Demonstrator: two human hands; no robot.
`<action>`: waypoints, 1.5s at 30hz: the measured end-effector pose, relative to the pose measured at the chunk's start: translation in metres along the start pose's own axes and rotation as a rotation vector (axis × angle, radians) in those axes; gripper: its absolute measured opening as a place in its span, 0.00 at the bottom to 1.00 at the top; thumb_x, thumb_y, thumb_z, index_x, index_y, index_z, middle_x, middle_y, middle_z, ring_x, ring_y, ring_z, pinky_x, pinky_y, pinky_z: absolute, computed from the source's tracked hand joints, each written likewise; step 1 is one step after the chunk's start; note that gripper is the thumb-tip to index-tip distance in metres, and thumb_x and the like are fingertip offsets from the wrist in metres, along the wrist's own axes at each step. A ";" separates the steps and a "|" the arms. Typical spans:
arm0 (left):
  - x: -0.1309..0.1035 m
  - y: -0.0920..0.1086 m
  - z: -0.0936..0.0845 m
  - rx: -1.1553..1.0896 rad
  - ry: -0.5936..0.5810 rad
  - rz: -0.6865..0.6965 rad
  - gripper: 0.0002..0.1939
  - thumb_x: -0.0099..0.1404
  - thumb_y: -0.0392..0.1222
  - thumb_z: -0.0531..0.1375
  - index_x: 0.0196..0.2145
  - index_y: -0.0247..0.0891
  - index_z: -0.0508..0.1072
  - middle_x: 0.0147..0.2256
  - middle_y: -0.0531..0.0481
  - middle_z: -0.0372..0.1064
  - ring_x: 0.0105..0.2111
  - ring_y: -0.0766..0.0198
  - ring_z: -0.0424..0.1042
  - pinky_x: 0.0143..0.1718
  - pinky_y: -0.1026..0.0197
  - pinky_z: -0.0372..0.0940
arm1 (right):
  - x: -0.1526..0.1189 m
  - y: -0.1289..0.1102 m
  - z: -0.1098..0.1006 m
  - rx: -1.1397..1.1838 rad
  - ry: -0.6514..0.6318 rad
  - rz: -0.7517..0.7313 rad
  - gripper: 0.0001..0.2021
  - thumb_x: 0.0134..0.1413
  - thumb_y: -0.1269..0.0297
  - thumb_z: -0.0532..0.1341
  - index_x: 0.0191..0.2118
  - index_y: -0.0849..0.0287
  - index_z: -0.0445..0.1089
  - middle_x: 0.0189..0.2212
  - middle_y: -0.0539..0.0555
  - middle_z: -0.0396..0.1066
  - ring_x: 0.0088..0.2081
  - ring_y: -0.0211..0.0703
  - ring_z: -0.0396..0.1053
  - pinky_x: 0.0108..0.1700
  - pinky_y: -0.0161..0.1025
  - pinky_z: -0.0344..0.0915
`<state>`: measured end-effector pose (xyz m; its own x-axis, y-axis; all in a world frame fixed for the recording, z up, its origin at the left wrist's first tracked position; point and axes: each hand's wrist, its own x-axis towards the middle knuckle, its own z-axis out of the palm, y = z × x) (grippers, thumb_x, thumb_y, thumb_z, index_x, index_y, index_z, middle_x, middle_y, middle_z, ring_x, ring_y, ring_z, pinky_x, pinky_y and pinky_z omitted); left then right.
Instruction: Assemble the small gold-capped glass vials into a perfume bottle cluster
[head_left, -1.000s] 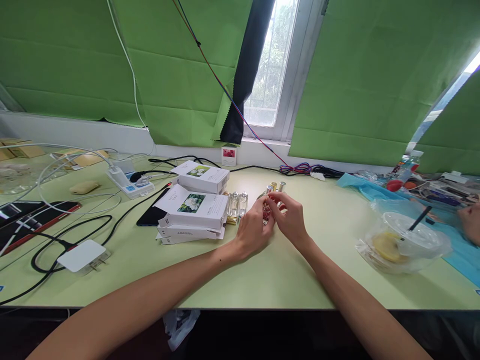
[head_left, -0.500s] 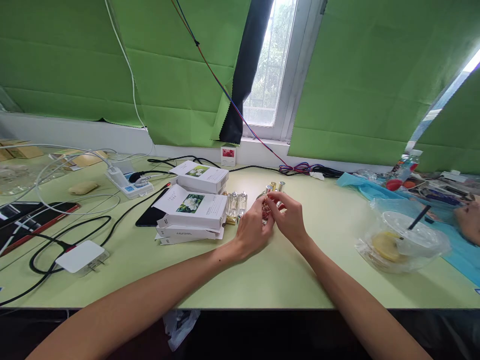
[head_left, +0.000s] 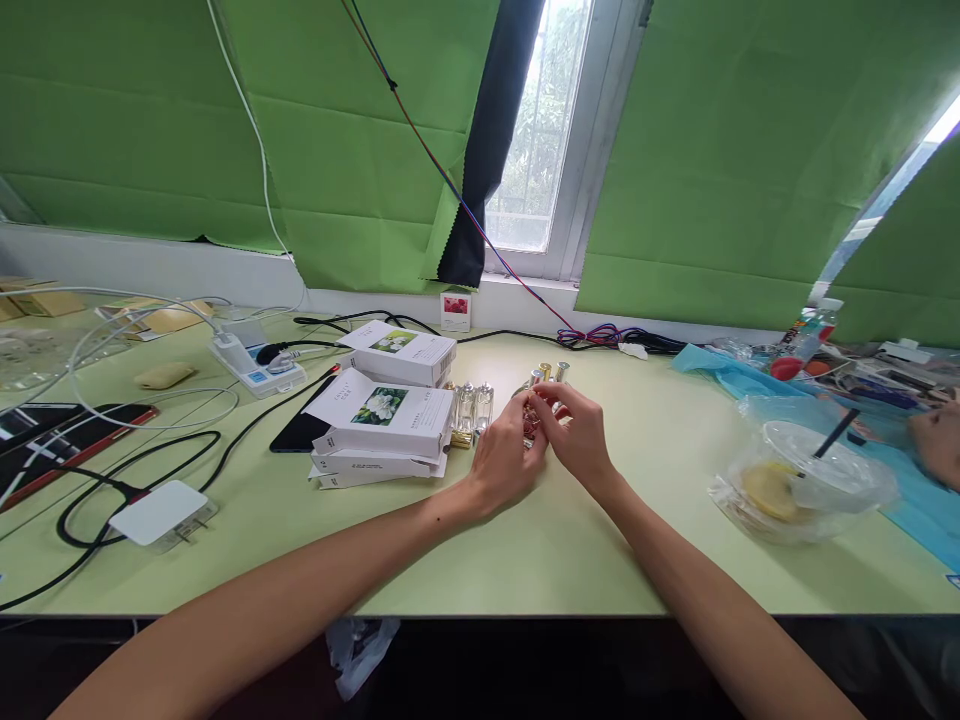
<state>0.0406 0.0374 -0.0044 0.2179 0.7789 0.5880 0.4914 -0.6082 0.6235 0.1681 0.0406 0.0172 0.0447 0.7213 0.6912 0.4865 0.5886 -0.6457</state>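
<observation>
My left hand (head_left: 504, 460) and my right hand (head_left: 579, 432) meet over the middle of the table, fingers closed around a small reddish-brown thing (head_left: 530, 418). Its kind I cannot make out, as the fingers cover most of it. Just beyond my fingertips stand several small bottles with gold and silver tops (head_left: 546, 371), partly hidden by my hands. Left of my left hand, several slim clear glass vials (head_left: 474, 405) with metallic ends sit against a stack of white boxes (head_left: 397, 420) printed with a white flower.
Another white flower box (head_left: 405, 355) lies behind the stack, partly over cables. A dark phone (head_left: 296, 430), power strip (head_left: 262, 370) and white charger (head_left: 165, 510) are at left. At right stands a lidded cup in a plastic bag (head_left: 802, 480), near another person's hand (head_left: 937, 440).
</observation>
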 end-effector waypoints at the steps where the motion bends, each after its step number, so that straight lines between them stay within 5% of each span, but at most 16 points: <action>1: 0.000 0.000 0.000 0.002 0.000 0.002 0.20 0.67 0.36 0.56 0.57 0.39 0.64 0.44 0.46 0.75 0.33 0.63 0.76 0.34 0.62 0.68 | 0.000 0.000 0.000 0.000 0.000 0.001 0.08 0.63 0.60 0.60 0.38 0.54 0.76 0.35 0.53 0.79 0.35 0.44 0.75 0.30 0.37 0.69; 45: 0.001 -0.004 0.000 -0.046 -0.055 0.007 0.21 0.68 0.37 0.56 0.58 0.39 0.62 0.43 0.46 0.76 0.30 0.64 0.75 0.33 0.62 0.68 | 0.001 0.003 -0.001 0.029 -0.009 0.009 0.07 0.62 0.62 0.61 0.38 0.55 0.76 0.34 0.52 0.78 0.35 0.42 0.75 0.30 0.36 0.68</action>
<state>0.0386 0.0410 -0.0060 0.2677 0.7811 0.5641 0.4503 -0.6190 0.6434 0.1708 0.0424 0.0161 0.0407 0.7298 0.6824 0.4603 0.5925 -0.6611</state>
